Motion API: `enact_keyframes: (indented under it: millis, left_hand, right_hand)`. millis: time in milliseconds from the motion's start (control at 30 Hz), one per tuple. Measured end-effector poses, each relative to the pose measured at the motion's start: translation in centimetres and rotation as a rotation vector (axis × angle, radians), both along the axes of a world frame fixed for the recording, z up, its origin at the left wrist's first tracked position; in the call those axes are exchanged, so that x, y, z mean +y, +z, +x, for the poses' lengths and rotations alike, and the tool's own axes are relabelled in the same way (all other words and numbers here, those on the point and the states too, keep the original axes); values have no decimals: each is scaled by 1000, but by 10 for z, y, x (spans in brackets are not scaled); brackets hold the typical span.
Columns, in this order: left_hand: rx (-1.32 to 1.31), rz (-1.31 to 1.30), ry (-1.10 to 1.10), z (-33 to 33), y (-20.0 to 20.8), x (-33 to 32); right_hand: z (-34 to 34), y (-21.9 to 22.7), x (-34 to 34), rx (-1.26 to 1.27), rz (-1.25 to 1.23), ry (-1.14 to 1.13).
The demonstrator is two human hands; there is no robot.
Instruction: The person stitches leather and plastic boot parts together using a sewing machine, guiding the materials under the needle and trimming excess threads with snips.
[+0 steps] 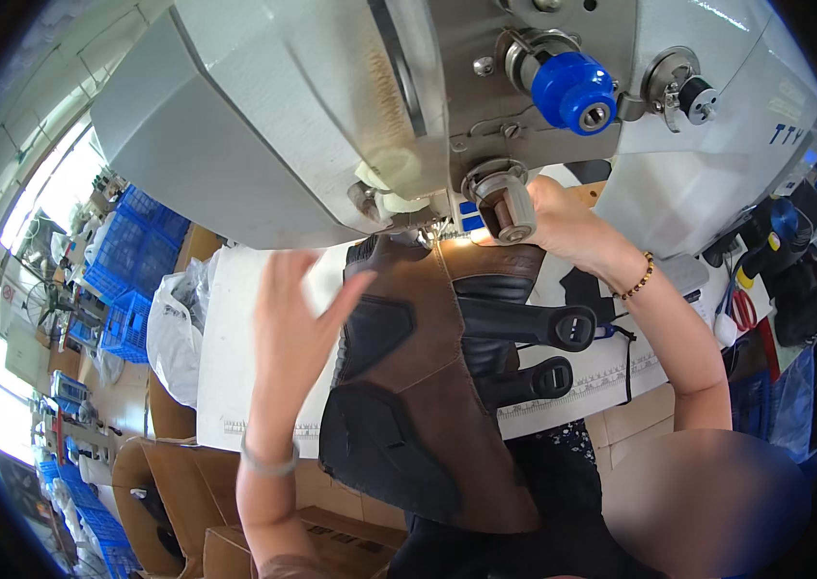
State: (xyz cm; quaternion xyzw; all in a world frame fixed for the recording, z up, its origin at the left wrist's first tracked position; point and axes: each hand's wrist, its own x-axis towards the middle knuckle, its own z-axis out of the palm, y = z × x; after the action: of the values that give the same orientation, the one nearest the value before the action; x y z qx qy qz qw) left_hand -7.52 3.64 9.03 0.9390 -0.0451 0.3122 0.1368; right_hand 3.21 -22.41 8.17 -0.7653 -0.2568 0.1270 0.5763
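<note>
A brown and black leather piece (pixel 428 386), which looks like a boot upper, hangs from the sewing machine (pixel 263 125) toward my lap. It carries black moulded panels and two black straps (pixel 524 324) with slotted ends. Its far edge lies under the lit needle area (pixel 435 236). My left hand (pixel 294 314) is raised just left of the piece, thumb spread from motion-blurred fingers, holding nothing. At the far right edge of the leather, my right hand (pixel 561 224) sits close behind the machine's metal cylinder (pixel 505 205). That part hides its fingertips, so its grip does not show.
A white worktable (pixel 244 328) with a ruler strip (pixel 587 384) lies beneath. At right are red-handled scissors (pixel 744 309) and dark scraps. A white plastic bag (pixel 177 333), blue crates (pixel 143 236) and cardboard boxes (pixel 206 492) stand at left. A blue knob (pixel 574 94) juts from the machine.
</note>
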Motion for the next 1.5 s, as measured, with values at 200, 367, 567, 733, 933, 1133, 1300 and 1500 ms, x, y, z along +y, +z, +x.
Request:
enact_keyframes:
  millis: [200,367,567,733,933,1133,1300,1500]
  left_hand:
    - [945,-688,193,-148,3,32]
    - [690,-1395,-141,-165,-42,-17]
    - [245,-1548,21,-130,-46,-20]
    - [137,-1456,104,-109,-36,-5]
    - [201,-1272,117,-83,-34,40]
    - [-694,-496,529,-97,-50,73]
    - [-215,-25,-518,-154,-91,-1]
    - [-82,-128,-345,-55,-121,-86]
  right_hand:
    - [-6,4,4,73,101,44]
    - [0,-20,3,21,178,18]
    - [-18,-31,12,-16,325,-62]
    - [-29,-44,19,-13,397,-136]
    - [-48,-58,40,-137,582,-331]
    - [-68,-49,39,10,552,-364]
    - [-61,-27,17,210,197,-89]
    - [-71,-51,32,47,237,-62]
